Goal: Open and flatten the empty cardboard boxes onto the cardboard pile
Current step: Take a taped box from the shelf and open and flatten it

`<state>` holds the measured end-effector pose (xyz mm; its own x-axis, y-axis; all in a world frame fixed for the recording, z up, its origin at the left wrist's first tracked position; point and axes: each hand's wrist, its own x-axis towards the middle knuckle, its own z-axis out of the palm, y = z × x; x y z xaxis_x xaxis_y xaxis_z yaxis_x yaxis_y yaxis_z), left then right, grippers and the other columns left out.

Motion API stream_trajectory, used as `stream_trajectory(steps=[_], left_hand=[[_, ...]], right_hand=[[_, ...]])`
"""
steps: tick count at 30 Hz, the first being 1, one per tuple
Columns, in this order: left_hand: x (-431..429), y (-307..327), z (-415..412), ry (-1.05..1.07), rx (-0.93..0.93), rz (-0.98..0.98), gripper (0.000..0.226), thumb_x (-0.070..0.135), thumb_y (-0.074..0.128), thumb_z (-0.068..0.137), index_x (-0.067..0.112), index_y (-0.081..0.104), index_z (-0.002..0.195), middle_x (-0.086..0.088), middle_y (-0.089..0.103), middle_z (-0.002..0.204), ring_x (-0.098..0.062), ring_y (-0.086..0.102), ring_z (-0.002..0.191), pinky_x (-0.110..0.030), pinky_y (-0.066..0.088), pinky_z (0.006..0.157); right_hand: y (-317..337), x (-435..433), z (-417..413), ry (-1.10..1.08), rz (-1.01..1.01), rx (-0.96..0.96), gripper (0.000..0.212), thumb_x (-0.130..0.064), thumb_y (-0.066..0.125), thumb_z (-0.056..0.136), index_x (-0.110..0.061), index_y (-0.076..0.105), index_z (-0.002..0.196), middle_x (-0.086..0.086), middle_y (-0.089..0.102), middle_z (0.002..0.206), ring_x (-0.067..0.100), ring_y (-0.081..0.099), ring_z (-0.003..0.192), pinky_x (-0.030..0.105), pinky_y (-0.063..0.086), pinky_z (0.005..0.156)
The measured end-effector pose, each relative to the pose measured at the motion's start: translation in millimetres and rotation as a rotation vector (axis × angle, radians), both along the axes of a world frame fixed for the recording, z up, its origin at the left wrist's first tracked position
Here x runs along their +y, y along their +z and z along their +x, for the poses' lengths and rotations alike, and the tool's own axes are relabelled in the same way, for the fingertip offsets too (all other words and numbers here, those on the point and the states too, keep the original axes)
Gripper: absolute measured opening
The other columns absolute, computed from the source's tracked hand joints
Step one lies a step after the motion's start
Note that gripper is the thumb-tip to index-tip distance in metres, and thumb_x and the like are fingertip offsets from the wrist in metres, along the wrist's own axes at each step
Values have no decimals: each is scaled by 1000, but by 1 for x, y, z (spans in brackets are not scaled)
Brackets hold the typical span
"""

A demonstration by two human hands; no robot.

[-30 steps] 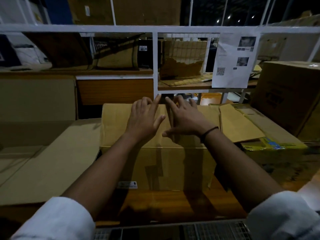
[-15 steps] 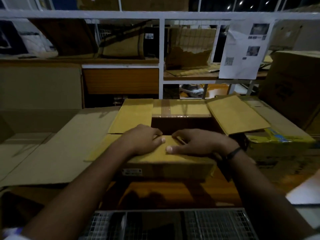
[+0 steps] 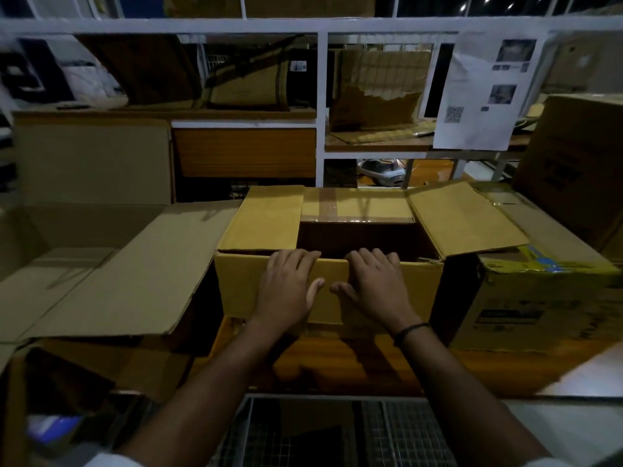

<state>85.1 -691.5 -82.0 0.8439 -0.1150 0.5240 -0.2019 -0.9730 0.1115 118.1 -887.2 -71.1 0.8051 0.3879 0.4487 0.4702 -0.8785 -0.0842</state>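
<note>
Box top open, near flap pushed down

A second ago the box (image 3: 236, 284) was closed under both hands. Now its four flaps are spread, and the left hand (image 3: 286, 288) and right hand (image 3: 377, 288) lie flat, grasping nothing, pressing the near flap (image 3: 328, 267) against the near wall. The box sits mid-table, just right of the cardboard pile (image 3: 128, 271). Opening looks done, so the bottom and the flattening likely remain. The inside is too dark to read, the bottom is hidden, and I cannot tell whether fingertips hook the rim.
</note>
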Motion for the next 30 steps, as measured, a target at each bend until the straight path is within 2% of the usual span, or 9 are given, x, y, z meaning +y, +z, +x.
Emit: stream_trajectory(steps=[4,8,10,12,16,19,23,26,30], left_hand=[[1,6,-11,54,52,6,76,62,51,97,25,29,160,-5,21,169,-26,18,154,-47,17,126],[14,29,-24,149,-35,12,79,68,44,96,29,24,161,-9,0,173,-32,2,158,-52,8,127],[25,45,-25,246,-56,0,80,67,46,96,28,23,162,-11,-4,172,-34,-6,158,-55,8,127],[38,58,-24,378,8,-45,86,69,44,96,25,14,164,-13,-6,172,-36,-12,157,-57,6,127],[76,65,-19,579,275,-189,98,77,40,93,21,4,165,-18,-2,171,-46,-9,154,-59,3,125],[92,59,-16,627,471,-330,102,84,35,90,23,4,165,-14,3,172,-47,0,155,-59,8,125],[93,53,-12,621,466,-321,100,84,29,90,24,4,165,-14,6,171,-47,5,154,-59,11,124],[94,57,-6,641,500,-287,101,84,36,89,24,7,165,-17,11,170,-51,10,152,-61,16,122],[76,64,1,550,409,-195,85,74,50,91,23,32,157,-16,30,162,-46,26,147,-59,28,118]], right_hand=[[16,-12,-3,65,-14,122,58,-73,58,87,-29,56,126,-9,60,115,11,50,104,34,32,93],[35,-27,-15,61,10,281,61,-71,62,86,-35,52,134,-15,52,121,3,29,99,29,25,90],[38,-27,-20,72,26,310,64,-73,59,88,-36,48,139,-14,52,128,2,24,102,31,28,97],[39,-22,-23,86,57,335,66,-73,56,89,-38,45,143,-13,50,137,1,21,105,35,30,104],[45,-10,-25,149,39,390,63,-67,56,93,-39,41,147,-12,49,139,1,19,105,35,28,106],[45,0,-22,185,3,368,63,-69,54,93,-37,42,146,-11,52,136,6,36,115,39,27,111],[40,11,-14,168,-68,332,64,-74,49,92,-35,45,143,-10,59,130,14,49,123,46,29,116],[36,14,-14,149,-87,276,59,-74,49,92,-34,51,135,-11,62,122,11,55,115,41,36,109],[40,15,-25,170,-84,287,52,-67,57,92,-30,56,128,-11,62,114,8,57,104,34,43,98]])
